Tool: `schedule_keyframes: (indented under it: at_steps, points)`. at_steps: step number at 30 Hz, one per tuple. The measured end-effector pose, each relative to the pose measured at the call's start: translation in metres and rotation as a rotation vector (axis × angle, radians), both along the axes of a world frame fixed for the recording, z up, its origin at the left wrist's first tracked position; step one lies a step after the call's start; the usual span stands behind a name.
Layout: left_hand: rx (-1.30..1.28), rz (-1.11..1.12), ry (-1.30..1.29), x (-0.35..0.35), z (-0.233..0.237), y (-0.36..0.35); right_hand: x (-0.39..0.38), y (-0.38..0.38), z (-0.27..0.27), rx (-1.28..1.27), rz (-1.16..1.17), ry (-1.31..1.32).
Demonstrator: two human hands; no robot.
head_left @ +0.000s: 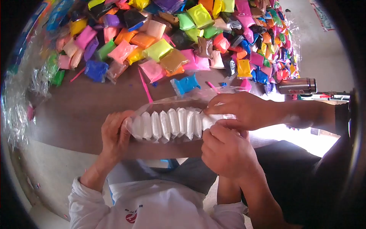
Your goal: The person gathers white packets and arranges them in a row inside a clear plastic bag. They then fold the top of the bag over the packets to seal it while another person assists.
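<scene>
Row of white packets point(167, 125) is noted standing edge to edge inside a clear bag point(179, 102), which is held lengthwise above the near edge of the table point(76, 114). The bag's left end is enclosed by the left hand point(115, 134), fingers wrapped around it and closed on the plastic. The right end is taken by the right hand point(225, 152), fingers curled shut on the bag just past the last packet. The packets thus lie between the two hands, nearer the left one, with the bag's mouth towards the right.

A co-worker's hand point(244, 110) is recorded reaching in from the right, just beyond the right hand, its fingertips pinching the far edge of the bag's mouth. Its arm runs off to the right, towards dark clothing.

The table is brown and flat. Its far half is covered by a heap of coloured packets point(171, 34) in pink, yellow, orange, green, blue and black. A single blue packet point(185, 84) and a pink stick point(145, 87) lie apart from the heap, just beyond the bag. A metal flask point(297, 86) is seen lying on its side at the far right. Crumpled clear wrap point(15, 110) is piled at the left edge. Pale floor point(328, 49) is visible beyond the table at the far right.
</scene>
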State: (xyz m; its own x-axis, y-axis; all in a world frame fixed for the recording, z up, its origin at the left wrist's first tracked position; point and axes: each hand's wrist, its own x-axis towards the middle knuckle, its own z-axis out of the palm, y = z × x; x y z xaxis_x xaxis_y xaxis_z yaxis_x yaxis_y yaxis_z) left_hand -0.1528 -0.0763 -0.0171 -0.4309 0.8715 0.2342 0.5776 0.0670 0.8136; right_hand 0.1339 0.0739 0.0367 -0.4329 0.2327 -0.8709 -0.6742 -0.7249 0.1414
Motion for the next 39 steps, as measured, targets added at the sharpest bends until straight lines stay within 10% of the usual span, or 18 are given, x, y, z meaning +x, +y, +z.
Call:
schedule_keyframes:
  at_steps: [5, 11, 13, 16, 23, 26, 29, 31, 39]
  points:
    - [0.065, 0.016, 0.005, 0.000, -0.008, 0.002, -0.059, 0.012, 0.061, -1.652, -1.258, 0.686]
    - [0.027, 0.025, -0.069, 0.002, -0.010, 0.000, -0.080, 0.004, 0.043, -1.652, -0.996, 1.177]
    - [0.004, 0.033, -0.100, 0.001, -0.009, -0.001, -0.096, 0.014, 0.057, -1.695, -1.262, 0.565]
    - [0.073, 0.044, -0.079, 0.000, -0.017, -0.002, -0.099, 0.019, 0.046, -1.835, -1.254, 0.516]
    - [0.030, 0.019, -0.083, -0.001, -0.020, -0.005, -0.093, 0.001, 0.059, -1.618, -1.306, 0.512]
    - [0.057, 0.017, -0.113, 0.002, -0.010, -0.001, -0.074, -0.008, 0.054, -1.952, -1.514, 0.938]
    - [0.021, 0.028, -0.114, 0.004, -0.003, 0.000, -0.048, -0.005, 0.030, -2.059, -0.798, 0.806]
    - [-0.010, 0.044, -0.101, 0.005, 0.000, 0.000, -0.032, -0.011, 0.015, -1.346, -0.583, 0.847]
    - [0.124, 0.074, -0.031, 0.009, 0.002, 0.003, -0.047, -0.027, 0.034, -1.378, -0.836, 0.867]
